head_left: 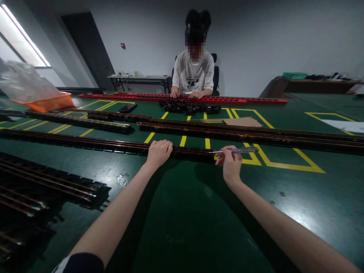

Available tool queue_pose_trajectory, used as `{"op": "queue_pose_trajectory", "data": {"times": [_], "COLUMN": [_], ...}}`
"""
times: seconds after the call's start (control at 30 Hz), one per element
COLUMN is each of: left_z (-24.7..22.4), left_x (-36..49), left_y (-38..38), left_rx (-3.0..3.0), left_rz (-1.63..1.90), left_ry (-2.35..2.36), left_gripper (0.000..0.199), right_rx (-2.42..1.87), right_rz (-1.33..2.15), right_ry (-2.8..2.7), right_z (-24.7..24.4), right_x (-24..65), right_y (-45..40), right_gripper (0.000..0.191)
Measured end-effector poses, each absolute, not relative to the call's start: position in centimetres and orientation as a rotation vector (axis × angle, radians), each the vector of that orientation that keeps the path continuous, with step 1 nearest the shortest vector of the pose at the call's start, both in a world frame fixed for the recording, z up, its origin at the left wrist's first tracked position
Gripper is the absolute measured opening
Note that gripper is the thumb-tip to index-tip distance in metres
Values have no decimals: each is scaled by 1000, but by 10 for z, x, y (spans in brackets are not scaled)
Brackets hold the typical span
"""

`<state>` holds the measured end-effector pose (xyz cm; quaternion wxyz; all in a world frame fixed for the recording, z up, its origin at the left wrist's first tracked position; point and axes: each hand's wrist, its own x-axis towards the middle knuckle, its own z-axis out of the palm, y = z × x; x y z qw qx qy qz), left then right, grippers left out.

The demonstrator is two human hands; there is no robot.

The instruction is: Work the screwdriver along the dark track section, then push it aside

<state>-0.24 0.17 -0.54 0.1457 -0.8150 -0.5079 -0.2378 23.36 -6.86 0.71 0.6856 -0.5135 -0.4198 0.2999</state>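
Note:
A long black strip with copper-coloured rails [113, 145] runs across the green table in front of me. My left hand [159, 153] is closed over this strip, its fingers curled round the far side. Close to the strip's right end, my right hand [231, 165] grips a screwdriver [244, 150] with a clear, purplish handle. The screwdriver lies nearly level, its thin metal shaft pointing left at the strip end. Whether the tip touches the strip I cannot tell.
More black strips [256, 134] lie beyond my hands, and others [51, 178] are stacked at left. Across the table [182, 212] a person [193, 74] works at a red rail [244, 100] beside black parts [189, 107]. An orange basket [57, 102] and cardboard [243, 121] are also there.

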Motion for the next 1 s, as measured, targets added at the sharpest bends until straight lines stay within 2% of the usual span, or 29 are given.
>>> {"op": "queue_pose_trajectory", "data": {"times": [0.77, 1.0], "left_z": [-8, -6], "left_x": [-3, -2], "left_y": [3, 2], "left_rx": [-2343, -2365], "left_rz": [-707, -694], "left_ry": [-1451, -1471], "left_gripper": [41, 42], "right_rx": [-1164, -1048], "right_rz": [668, 502], "right_ry": [-769, -916], "right_z": [9, 8], "right_x": [235, 233], "right_y": [-67, -68], "right_gripper": [9, 8]}}
